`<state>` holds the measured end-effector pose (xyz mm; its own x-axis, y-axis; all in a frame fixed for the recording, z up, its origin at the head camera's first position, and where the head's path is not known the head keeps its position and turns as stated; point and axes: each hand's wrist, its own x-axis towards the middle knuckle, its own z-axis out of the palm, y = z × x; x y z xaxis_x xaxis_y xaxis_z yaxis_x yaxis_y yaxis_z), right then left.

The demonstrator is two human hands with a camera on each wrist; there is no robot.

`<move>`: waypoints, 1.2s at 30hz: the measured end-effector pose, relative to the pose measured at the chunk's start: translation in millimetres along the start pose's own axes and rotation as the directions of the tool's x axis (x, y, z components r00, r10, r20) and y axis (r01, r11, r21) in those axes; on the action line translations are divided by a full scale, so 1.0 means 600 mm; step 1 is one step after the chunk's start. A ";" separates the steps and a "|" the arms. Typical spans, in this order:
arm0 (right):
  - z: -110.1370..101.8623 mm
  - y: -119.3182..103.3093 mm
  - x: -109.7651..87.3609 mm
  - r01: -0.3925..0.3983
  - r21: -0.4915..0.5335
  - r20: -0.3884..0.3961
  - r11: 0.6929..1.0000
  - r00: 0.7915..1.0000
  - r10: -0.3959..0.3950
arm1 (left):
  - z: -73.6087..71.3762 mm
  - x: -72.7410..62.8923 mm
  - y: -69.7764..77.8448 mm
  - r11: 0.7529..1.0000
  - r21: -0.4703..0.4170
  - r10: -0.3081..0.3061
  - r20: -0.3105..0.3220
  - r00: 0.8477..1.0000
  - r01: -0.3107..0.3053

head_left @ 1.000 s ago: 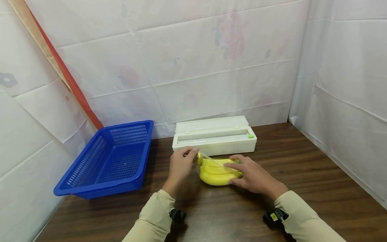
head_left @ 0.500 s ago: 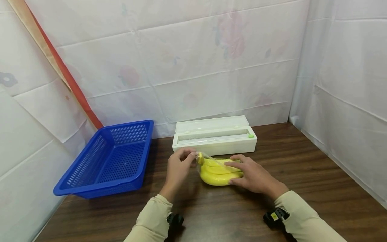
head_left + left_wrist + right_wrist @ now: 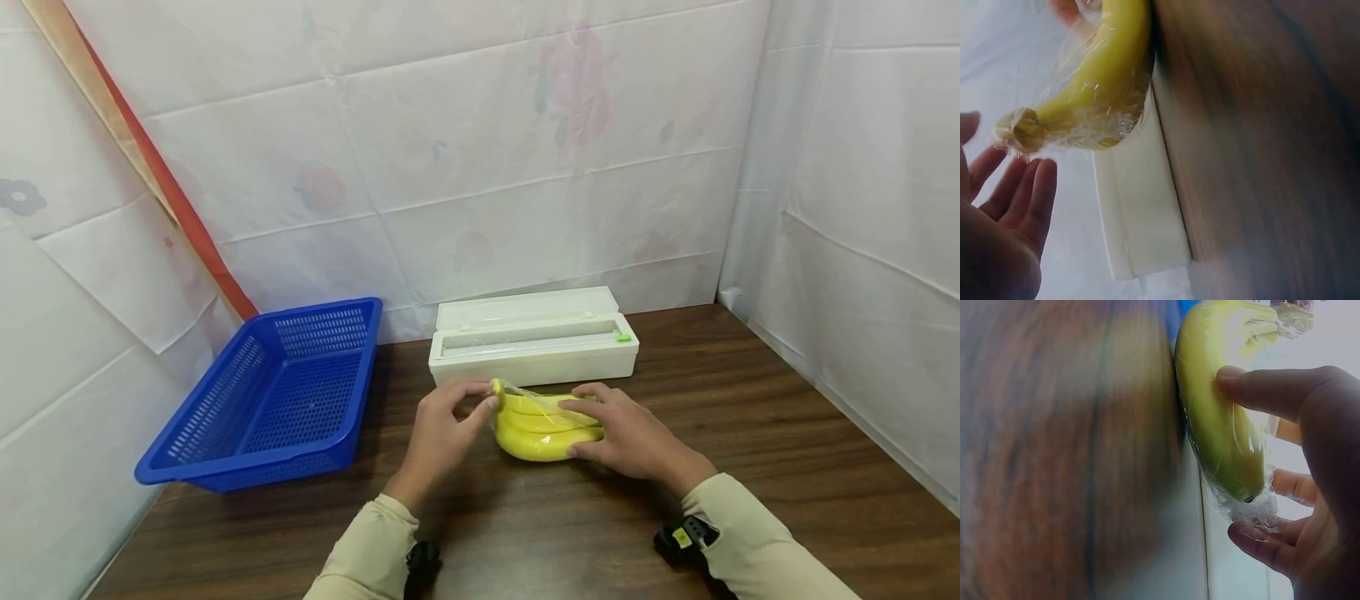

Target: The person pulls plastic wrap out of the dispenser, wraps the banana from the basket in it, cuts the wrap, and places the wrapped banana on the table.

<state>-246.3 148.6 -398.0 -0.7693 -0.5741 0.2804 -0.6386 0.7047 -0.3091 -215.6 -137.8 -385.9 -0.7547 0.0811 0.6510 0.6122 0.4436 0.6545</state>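
A bunch of bananas (image 3: 542, 443) wrapped in clear cling film (image 3: 1255, 511) lies on the wooden table in front of me. My right hand (image 3: 633, 435) grips the right end of the bunch. Its thumb presses on the near banana, and its other fingers reach round the tip. At the stem end is my left hand (image 3: 444, 429). The left wrist view shows that hand's fingers (image 3: 1040, 197) extended, with their tips at the crumpled film by the stem. The thumb stands apart from them there.
Behind the bananas stands a long white box (image 3: 536, 367) with its lid up and a small green slider on the right. A blue perforated basket (image 3: 243, 465) sits at the left. White patterned sheets (image 3: 480, 167) hang behind and beside the table (image 3: 757, 417).
My left hand has shifted slightly left and down, and its thumb and fingers have spread apart at the stem end. The right hand and bananas stay almost in place.
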 end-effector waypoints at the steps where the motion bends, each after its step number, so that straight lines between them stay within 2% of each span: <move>1: 0.000 0.000 0.000 0.001 0.000 -0.003 1.000 1.000 -0.001 | 0.001 0.000 -0.001 0.999 0.017 0.031 -0.012 0.999 -0.031; 3: 0.000 -0.001 0.000 0.003 0.000 -0.009 1.000 1.000 -0.003 | 0.004 0.001 -0.001 0.999 0.009 0.038 -0.032 0.999 -0.038; 4: 0.001 -0.001 -0.001 0.003 0.001 -0.012 1.000 1.000 -0.003 | 0.005 0.002 -0.001 1.000 -0.003 0.016 -0.044 0.999 -0.017; 6: 0.001 -0.002 -0.001 0.004 0.001 -0.019 1.000 1.000 -0.004 | 0.007 0.005 -0.001 0.995 -0.067 -0.083 -0.055 0.995 0.080; 7: 0.002 -0.002 -0.001 0.004 0.004 -0.023 1.000 1.000 -0.004 | 0.008 0.007 -0.001 0.983 -0.111 -0.153 -0.054 0.987 0.146; 8: 0.003 -0.002 -0.001 0.005 0.007 -0.028 1.000 1.000 -0.005 | 0.008 0.008 -0.001 0.961 -0.168 -0.228 -0.044 0.973 0.218; 10: 0.004 -0.002 -0.001 0.009 0.018 -0.038 1.000 0.999 -0.008 | 0.009 0.011 -0.002 0.895 -0.282 -0.366 -0.018 0.931 0.346; 12: 0.005 0.000 -0.001 0.009 0.035 -0.046 0.999 0.999 -0.008 | 0.008 0.014 -0.005 0.819 -0.374 -0.465 0.014 0.885 0.436; 13: 0.005 0.001 -0.001 0.009 0.047 -0.049 0.999 0.999 -0.006 | 0.008 0.014 -0.006 0.789 -0.403 -0.496 0.027 0.868 0.463; 15: 0.006 0.004 -0.001 0.007 0.076 -0.053 0.997 0.999 -0.003 | 0.007 0.015 -0.008 0.755 -0.430 -0.531 0.045 0.846 0.496; 18: 0.005 0.008 0.000 0.002 0.137 -0.056 0.991 0.998 0.005 | 0.006 0.014 -0.010 0.733 -0.439 -0.558 0.051 0.829 0.520; 21: 0.002 0.010 0.000 0.010 0.200 -0.066 0.980 0.998 0.003 | 0.006 0.012 -0.013 0.736 -0.429 -0.570 0.026 0.821 0.524; 23: 0.001 0.011 0.000 0.015 0.225 -0.075 0.974 0.997 0.002 | 0.006 0.010 -0.015 0.757 -0.404 -0.564 -0.006 0.826 0.514; 27: 0.002 0.013 -0.001 0.030 0.234 -0.086 0.972 0.996 -0.010 | 0.007 0.005 -0.012 0.841 -0.271 -0.506 -0.083 0.859 0.469; 29: 0.002 0.014 -0.001 0.037 0.233 -0.083 0.972 0.996 -0.018 | 0.007 0.003 -0.010 0.872 -0.208 -0.469 -0.102 0.877 0.443; 32: 0.001 0.013 -0.002 0.057 0.228 -0.081 0.972 0.996 -0.040 | 0.008 0.001 -0.006 0.896 -0.170 -0.431 -0.101 0.897 0.411; 36: 0.000 0.012 -0.003 0.077 0.215 -0.090 0.974 0.994 -0.059 | 0.012 0.000 -0.006 0.898 -0.211 -0.410 -0.089 0.908 0.386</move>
<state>-249.6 154.9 -401.1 -0.7255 -0.5749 0.3784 -0.6852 0.5523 -0.4748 -219.5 -133.2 -391.2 -0.9154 -0.1875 0.3563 0.3088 0.2410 0.9201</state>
